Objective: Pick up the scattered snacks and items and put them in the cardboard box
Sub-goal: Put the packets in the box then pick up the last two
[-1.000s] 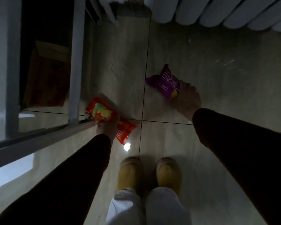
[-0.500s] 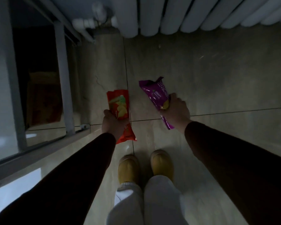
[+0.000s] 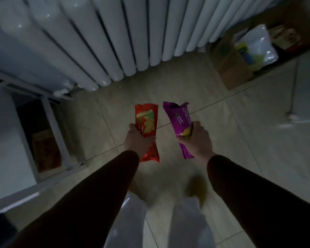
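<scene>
1. Above the tiled floor (image 3: 258, 140), at the centre of your view, you hold two snack bags clear of the ground, side by side and apart, their top seals pointing away from you.
2. Your left hand (image 3: 138, 142) is clenched around the middle of the red chip bag (image 3: 147, 120); the bag's lower end hangs below your fist.
3. Your right hand (image 3: 195, 140) grasps the purple snack bag (image 3: 177, 117) at its lower half, thumb across the front, with the word "CRISPY" legible on the pack.
4. Both forearms are in dark sleeves (image 3: 249, 190) reaching forward from the lower corners.
5. Far right and ahead of you, the cardboard box (image 3: 234, 76) stands open on the floor, well apart from both bags, with a clear plastic bag (image 3: 258, 43) of blurred items in it.
6. Beyond the bags, a white column radiator (image 3: 115, 42) spans the top of the view.
7. Left of you, a white metal frame (image 3: 57, 133) borders a dark opening.
8. Below, light trousers (image 3: 186, 226) and one yellow shoe (image 3: 197, 187) appear blurred.
</scene>
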`<move>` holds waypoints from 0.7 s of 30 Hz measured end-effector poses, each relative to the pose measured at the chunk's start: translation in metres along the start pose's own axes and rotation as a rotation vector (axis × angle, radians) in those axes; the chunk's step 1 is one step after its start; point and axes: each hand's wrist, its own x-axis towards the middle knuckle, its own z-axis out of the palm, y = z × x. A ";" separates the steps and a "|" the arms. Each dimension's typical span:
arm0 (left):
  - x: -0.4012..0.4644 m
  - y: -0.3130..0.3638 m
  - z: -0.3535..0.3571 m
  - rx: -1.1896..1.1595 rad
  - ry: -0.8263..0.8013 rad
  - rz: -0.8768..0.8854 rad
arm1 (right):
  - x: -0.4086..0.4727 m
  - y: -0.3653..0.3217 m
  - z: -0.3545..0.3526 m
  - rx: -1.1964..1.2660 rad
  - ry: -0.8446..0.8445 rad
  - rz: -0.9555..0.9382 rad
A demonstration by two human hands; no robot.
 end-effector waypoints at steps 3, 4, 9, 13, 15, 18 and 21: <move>-0.026 0.045 0.039 0.052 -0.025 0.045 | -0.003 0.044 -0.045 0.013 0.042 0.036; -0.036 0.059 0.054 0.064 -0.033 0.050 | -0.003 0.061 -0.061 0.025 0.047 0.044; -0.074 0.124 0.131 0.114 -0.045 0.082 | 0.007 0.143 -0.136 0.074 0.047 0.055; -0.088 0.172 0.183 0.136 -0.056 0.101 | 0.029 0.189 -0.189 0.098 0.064 0.059; -0.088 0.196 0.202 0.132 -0.065 0.114 | 0.044 0.203 -0.211 0.093 0.085 0.066; -0.082 0.231 0.224 0.125 -0.083 0.121 | 0.070 0.217 -0.237 0.091 0.100 0.078; -0.071 0.265 0.241 0.114 -0.089 0.115 | 0.097 0.226 -0.259 0.118 0.107 0.103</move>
